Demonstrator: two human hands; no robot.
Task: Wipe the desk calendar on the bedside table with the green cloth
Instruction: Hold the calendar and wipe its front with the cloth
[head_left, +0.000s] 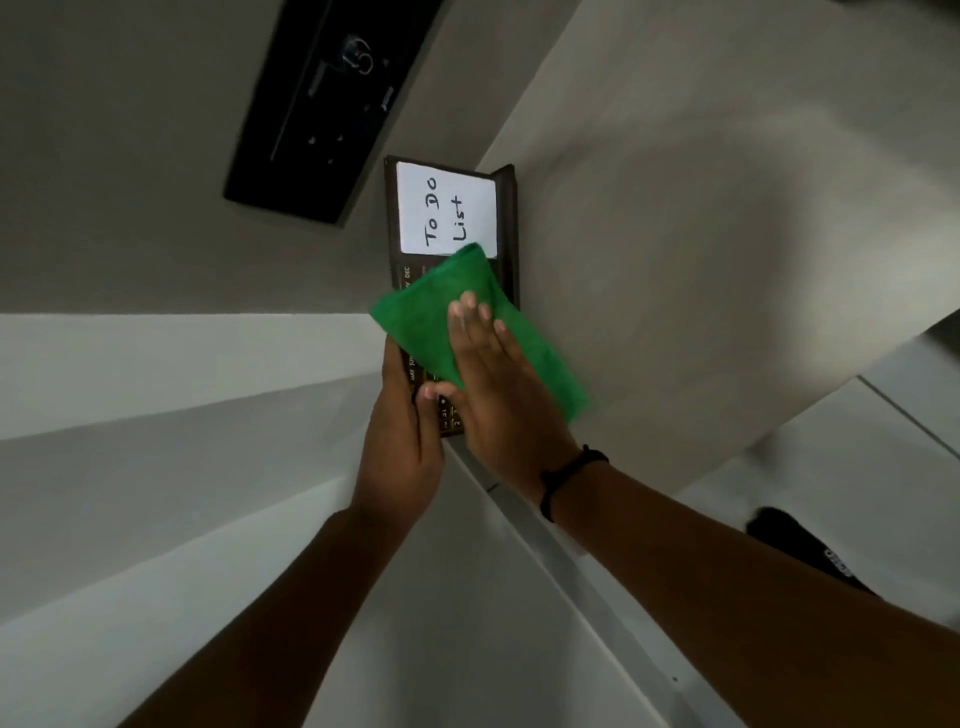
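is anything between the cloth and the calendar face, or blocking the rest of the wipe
Nothing visible. The right hand presses the green cloth flat on the desk calendar; the left hand grips its near edge. The white To Do List note lies ahead.

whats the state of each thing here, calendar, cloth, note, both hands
desk calendar: standing, held at its near end, face partly covered by the cloth
green cloth: folded, pressed flat on the calendar face
To Do List note: stuck on the calendar, uncovered
left hand: gripping the calendar's near edge
right hand: flat on the cloth, fingers spread
wristband: worn on the right wrist
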